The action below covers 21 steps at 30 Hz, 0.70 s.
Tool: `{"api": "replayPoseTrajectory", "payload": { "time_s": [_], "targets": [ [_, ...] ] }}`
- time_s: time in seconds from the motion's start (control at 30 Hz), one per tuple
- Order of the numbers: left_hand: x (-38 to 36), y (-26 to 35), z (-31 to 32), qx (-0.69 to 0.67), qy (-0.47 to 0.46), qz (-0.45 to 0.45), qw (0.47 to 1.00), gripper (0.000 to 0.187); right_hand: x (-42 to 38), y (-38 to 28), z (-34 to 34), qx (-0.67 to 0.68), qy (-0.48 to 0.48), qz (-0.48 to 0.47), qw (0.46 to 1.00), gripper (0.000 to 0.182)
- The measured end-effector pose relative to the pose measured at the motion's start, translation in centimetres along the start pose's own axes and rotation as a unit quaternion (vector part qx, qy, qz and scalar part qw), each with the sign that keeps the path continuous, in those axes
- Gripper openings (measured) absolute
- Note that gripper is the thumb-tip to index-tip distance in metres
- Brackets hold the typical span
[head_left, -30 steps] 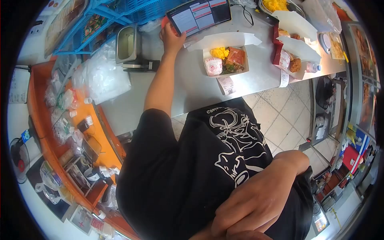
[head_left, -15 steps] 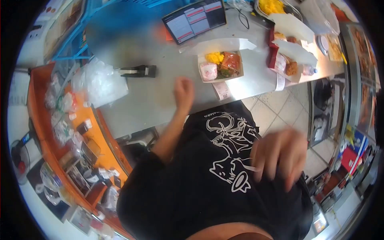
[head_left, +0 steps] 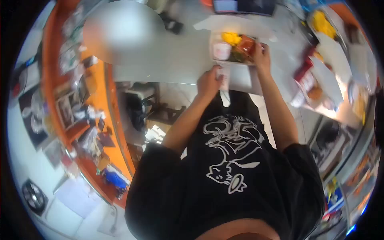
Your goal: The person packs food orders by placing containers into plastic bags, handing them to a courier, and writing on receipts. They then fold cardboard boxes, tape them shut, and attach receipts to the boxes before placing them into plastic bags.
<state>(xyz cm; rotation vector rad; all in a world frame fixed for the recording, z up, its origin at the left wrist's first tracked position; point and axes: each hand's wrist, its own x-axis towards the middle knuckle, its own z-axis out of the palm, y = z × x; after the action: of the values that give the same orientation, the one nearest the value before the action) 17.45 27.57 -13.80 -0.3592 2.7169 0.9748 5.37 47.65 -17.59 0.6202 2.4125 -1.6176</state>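
Observation:
In front of me an open cardboard food box (head_left: 240,25), lid tilted back, stands on the metal counter. It holds yellow food (head_left: 231,38), a small white wrapped item (head_left: 222,51), an orange-red packet (head_left: 247,45) and some greens. My left hand (head_left: 210,83) is closed on the edge of a paper receipt (head_left: 225,82) that hangs over the counter's front edge, just below the box. At the box's right side, my right hand (head_left: 262,58) is closed on its wall, fingers partly hidden. Motion blurs the view.
Further right are red-and-white food boxes (head_left: 306,80) with lids up and a bowl of yellow food (head_left: 323,25). A screen (head_left: 244,6) stands behind the box. An orange shelf (head_left: 102,116) full of small items runs down the left.
My right hand has gone from in front of my shirt to the box's right side. My left hand has moved right onto the receipt. The camera view has shifted.

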Motion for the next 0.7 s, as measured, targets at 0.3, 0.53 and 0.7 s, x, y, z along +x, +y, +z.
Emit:
{"api": "replayPoseTrajectory", "payload": {
  "time_s": [0.3,0.53,0.7],
  "targets": [
    [-1.7,-9.9,-6.0,0.071,0.161,0.095,0.980,0.044,-4.1,-5.0,9.4,0.112,-0.070,0.032,0.991,0.044],
    [-0.5,-19.5,-14.4,-0.079,0.214,0.154,0.961,0.036,-6.9,-1.8,11.2,0.239,0.134,0.039,0.961,0.038],
    [2.5,-36.8,-29.7,0.078,0.442,0.001,0.893,0.040,-13.2,2.5,5.9,0.116,0.120,-0.013,0.986,0.032]
  ]
}}
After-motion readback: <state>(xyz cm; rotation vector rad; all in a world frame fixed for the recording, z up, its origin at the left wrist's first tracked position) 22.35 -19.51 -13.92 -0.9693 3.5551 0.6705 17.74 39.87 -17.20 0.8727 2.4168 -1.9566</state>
